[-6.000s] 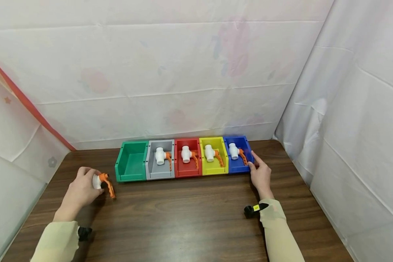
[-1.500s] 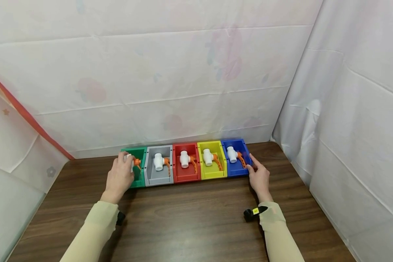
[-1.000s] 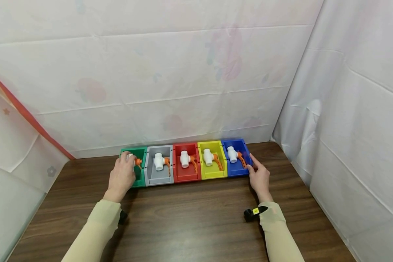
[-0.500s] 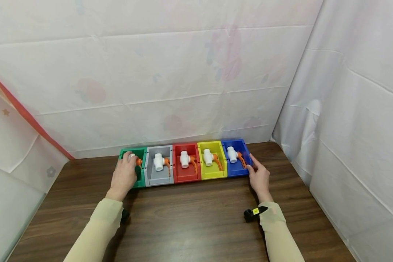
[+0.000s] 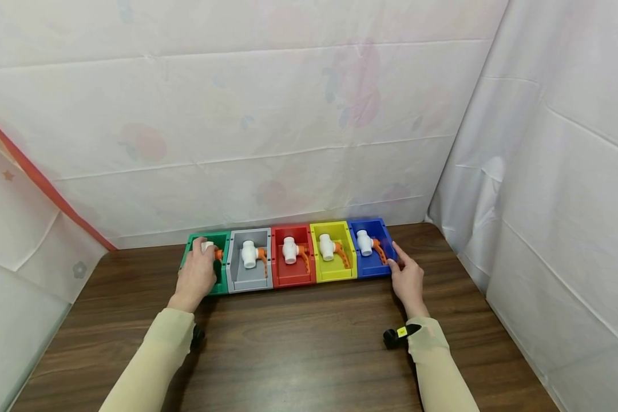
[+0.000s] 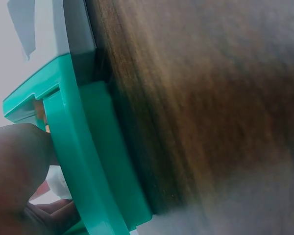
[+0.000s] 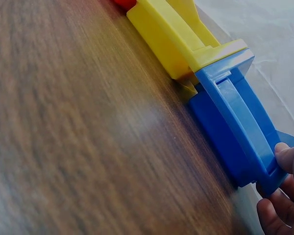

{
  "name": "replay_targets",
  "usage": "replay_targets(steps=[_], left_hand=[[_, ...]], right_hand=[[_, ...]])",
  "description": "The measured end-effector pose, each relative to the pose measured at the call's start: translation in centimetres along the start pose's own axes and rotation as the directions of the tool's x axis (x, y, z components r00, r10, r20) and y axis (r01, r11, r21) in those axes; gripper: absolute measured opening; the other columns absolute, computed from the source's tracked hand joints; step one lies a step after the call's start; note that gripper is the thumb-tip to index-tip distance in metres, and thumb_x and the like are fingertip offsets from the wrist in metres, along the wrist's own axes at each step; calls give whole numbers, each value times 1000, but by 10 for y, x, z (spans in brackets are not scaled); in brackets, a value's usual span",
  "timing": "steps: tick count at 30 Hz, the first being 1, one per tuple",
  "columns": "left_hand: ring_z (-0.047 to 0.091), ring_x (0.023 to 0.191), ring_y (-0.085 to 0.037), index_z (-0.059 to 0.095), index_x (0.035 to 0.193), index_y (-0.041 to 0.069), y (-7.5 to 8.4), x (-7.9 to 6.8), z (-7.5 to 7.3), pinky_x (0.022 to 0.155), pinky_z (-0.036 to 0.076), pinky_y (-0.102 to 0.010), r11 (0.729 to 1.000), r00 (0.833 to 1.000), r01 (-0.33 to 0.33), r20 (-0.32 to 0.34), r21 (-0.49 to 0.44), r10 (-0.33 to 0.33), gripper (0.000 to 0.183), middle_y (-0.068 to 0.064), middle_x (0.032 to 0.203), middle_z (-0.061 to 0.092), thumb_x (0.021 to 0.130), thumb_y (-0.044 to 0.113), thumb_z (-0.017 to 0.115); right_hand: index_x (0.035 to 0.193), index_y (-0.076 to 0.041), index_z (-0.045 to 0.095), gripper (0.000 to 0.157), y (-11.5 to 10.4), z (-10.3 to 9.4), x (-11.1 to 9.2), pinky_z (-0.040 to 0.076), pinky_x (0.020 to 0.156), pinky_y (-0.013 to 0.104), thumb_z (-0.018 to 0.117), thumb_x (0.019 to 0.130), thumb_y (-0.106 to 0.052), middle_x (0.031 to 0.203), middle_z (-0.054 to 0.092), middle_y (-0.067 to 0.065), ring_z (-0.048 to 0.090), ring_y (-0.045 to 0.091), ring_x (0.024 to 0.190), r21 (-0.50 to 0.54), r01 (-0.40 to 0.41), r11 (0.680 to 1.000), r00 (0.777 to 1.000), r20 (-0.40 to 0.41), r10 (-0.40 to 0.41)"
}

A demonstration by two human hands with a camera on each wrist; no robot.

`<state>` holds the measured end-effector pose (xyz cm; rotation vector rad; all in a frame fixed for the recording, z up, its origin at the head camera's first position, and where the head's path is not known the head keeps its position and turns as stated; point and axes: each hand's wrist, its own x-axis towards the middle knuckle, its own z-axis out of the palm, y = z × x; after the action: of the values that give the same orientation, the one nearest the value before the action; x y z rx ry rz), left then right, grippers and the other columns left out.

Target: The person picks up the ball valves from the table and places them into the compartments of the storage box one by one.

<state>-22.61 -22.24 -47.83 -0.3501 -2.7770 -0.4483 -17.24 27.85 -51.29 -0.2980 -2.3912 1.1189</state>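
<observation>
My left hand [image 5: 195, 276] reaches into the green bin [image 5: 220, 284] at the row's left end. It holds a white ball valve [image 5: 208, 246] with an orange handle, mostly hidden by the fingers. In the left wrist view, thumb and fingers lie round the white valve body [image 6: 58, 182], behind the front wall of the green bin [image 6: 100, 156]. At the other end my right hand [image 5: 409, 283] pinches the side wall of the blue bin [image 5: 375, 270], thumb over the rim and fingers outside. A similar ball valve [image 5: 364, 243] lies in that blue bin.
Between the end bins stand a grey bin [image 5: 249, 282], a red bin [image 5: 294, 278] and a yellow bin [image 5: 337, 273], each with one white-and-orange valve. The row sits near the back of the brown wooden table [image 5: 298, 343]. White sheets [image 5: 288, 114] hang behind and beside it.
Over six seconds my left hand has carried the valve from the table at left into the green bin. Lately it has shifted slightly forward and lower. The right hand keeps its place on the blue bin.
</observation>
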Motion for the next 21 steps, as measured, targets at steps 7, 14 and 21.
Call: replay_targets(steps=[7,14,21], left_hand=[[53,90,-51,57,122,-9,-1,0,0,65,50,-58,1000,1000,0,12,-2,0,41,-32,139,31,81,-13,59],[54,83,-48,58,122,-9,-3,1,3,62,49,-55,1000,1000,-2,26,-1,2,42,-33,136,34,81,-13,59],[54,80,-43,58,124,-8,-5,4,6,59,49,-50,1000,998,12,69,-5,-11,43,-32,136,34,82,-13,57]], right_hand=[[142,-24,58,48,-1,0,0,46,72,40,67,96,-12,91,67,13,57,27,77,3,-8,1000,1000,4,8],[142,-25,58,48,-2,1,0,47,73,40,67,96,-13,92,67,13,58,27,78,9,-21,1000,1000,10,21],[142,-24,58,48,-1,1,0,47,73,40,67,96,-12,91,67,13,57,27,77,11,-19,1000,1000,3,19]])
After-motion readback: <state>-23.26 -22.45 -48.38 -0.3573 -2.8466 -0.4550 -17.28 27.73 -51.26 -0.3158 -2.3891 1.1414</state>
